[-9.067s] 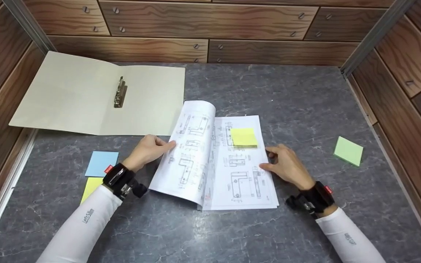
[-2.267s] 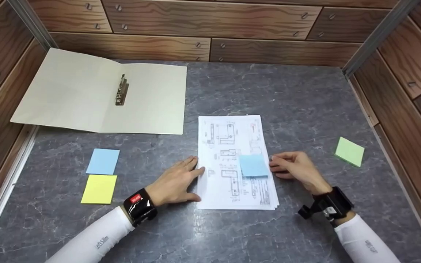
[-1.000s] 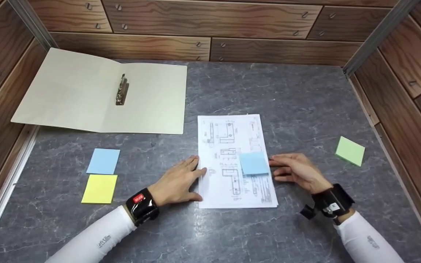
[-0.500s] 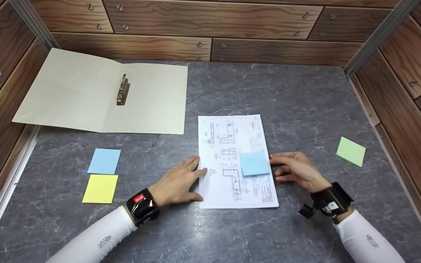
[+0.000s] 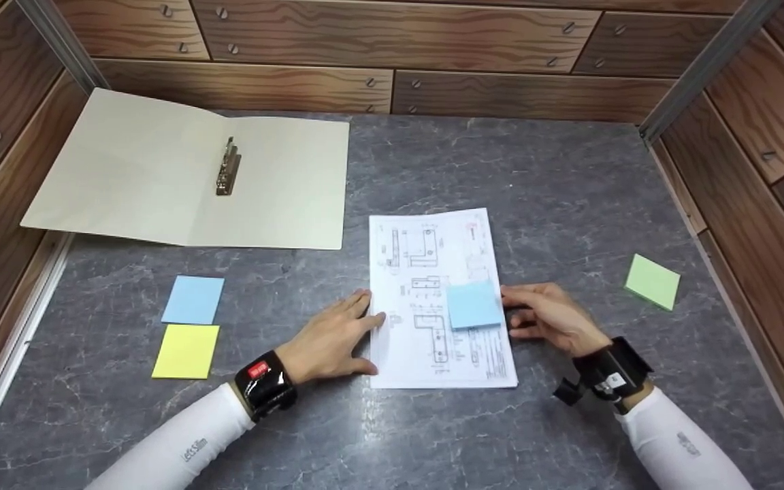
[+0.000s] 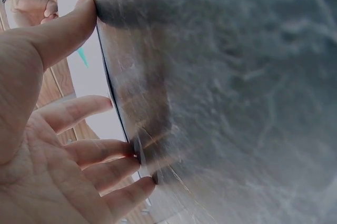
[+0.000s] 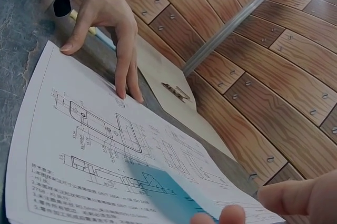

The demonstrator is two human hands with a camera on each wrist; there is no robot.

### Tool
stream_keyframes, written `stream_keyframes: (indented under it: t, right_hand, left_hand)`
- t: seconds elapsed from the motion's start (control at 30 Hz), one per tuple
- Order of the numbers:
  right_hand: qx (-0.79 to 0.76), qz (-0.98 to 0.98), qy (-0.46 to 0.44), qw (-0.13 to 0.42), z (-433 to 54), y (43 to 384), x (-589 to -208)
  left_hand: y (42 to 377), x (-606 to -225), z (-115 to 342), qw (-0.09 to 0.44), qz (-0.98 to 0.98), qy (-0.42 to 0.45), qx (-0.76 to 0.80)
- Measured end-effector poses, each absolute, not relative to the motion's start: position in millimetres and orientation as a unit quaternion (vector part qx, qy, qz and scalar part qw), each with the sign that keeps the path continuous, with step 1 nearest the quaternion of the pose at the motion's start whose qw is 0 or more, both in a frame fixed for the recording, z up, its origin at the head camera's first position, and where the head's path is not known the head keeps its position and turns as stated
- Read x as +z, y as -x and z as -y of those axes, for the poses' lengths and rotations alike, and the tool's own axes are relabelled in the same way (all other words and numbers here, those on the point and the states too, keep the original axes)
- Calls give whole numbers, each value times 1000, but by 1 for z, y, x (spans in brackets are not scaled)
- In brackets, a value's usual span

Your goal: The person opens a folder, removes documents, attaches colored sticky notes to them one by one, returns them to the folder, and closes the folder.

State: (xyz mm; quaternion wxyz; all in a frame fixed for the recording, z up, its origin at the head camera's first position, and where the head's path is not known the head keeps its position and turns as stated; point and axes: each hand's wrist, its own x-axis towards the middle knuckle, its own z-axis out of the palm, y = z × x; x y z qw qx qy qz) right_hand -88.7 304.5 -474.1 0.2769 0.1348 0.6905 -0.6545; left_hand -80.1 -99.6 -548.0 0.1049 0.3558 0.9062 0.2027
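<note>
A stack of printed technical drawings (image 5: 409,361) lies at the middle of the table, its right edge slightly raised. On its top sheet sits a blue sticky-note pad (image 5: 474,305), near the right edge. My left hand (image 5: 327,344) rests against the left edge with fingers spread and straight; its fingertips (image 6: 145,182) touch the paper's border in the left wrist view. My right hand (image 5: 548,316) pinches the right edge beside the blue pad, its lower fingers loosely bent. Blue paper and the sheet's printed lines (image 7: 100,129) show close up in the right wrist view.
An open cream folder (image 5: 140,170) with a metal clip (image 5: 228,170) lies at the back left. Blue (image 5: 193,299) and yellow (image 5: 186,351) sticky-note pads lie left of my left hand. A green pad (image 5: 652,282) lies far right. Wood-patterned walls (image 5: 392,41) enclose the table.
Earlier, sheets were being turned, with a yellow pad showing inside; now the stack is closed with a blue pad on top. Its edges have become more even, and its top right corner has just risen.
</note>
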Motion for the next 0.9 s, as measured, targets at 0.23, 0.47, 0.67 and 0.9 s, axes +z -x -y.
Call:
stream_keyframes:
  t: [0.23, 0.47, 0.67, 0.9]
  right_hand:
    - [-635, -706, -136, 283, -298, 92, -473]
    - [-613, -739, -107, 260, -294, 90, -472]
    - [-619, -739, -94, 249, -294, 88, -474]
    - [-626, -736, -100, 238, -297, 88, -476]
  left_hand:
    - [75, -533, 98, 106, -902, -357, 219]
    - [70, -515, 96, 111, -901, -356, 219]
    - [75, -531, 98, 118, -903, -349, 221]
    - [77, -536, 97, 118, -906, -348, 211]
